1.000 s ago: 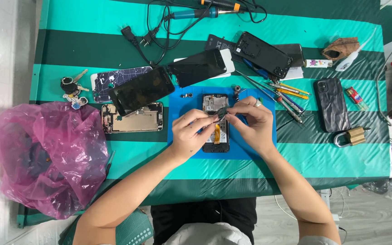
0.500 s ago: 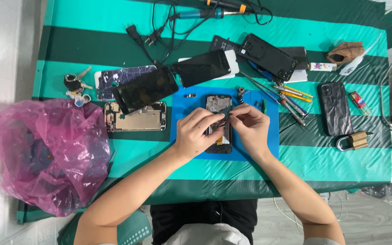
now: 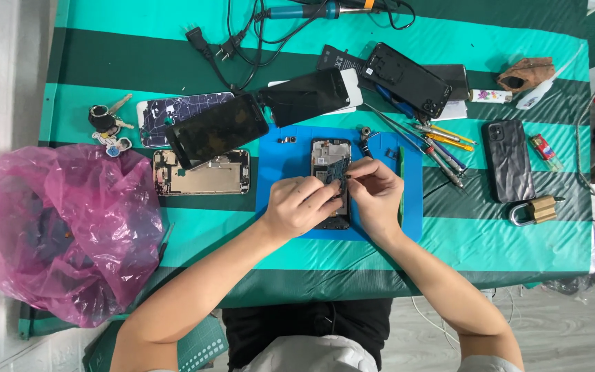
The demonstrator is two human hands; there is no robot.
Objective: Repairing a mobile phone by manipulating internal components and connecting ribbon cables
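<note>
The fingers [image 3: 325,191] of the left hand [image 3: 301,205] are curled and pressed down onto the opened phone [image 3: 330,155], with the fingertips bunched on its lower half. The fingers [image 3: 361,173] of the right hand [image 3: 377,196] are pinched together over the middle of the same phone; whether something small is held between them cannot be told. Both hands meet above the phone, so that only its upper part, with bare circuit parts, is seen.

The opened phone is laid upright on a blue mat [image 3: 408,227], which is spread at the middle of the bench [image 3: 518,241], itself covered by a cloth striped in light and dark green. A few small loose parts [image 3: 286,140] are left on the mat near its upper left corner.

Just left of the mat, a stripped phone frame [image 3: 204,173] is laid flat, and above it two dark screens [image 3: 218,129] and [image 3: 306,96] are set at a slant. A bunch of keys [image 3: 108,124] is placed further left, and a crumpled pink plastic bag [image 3: 63,227] is rested at the left end of the bench.

To the right of the mat, screwdrivers and tweezers [image 3: 435,141] are scattered, then a black phone case [image 3: 509,160] and a brass padlock [image 3: 535,210]. A soldering iron [image 3: 311,9] with black cables is seen along the far edge.
</note>
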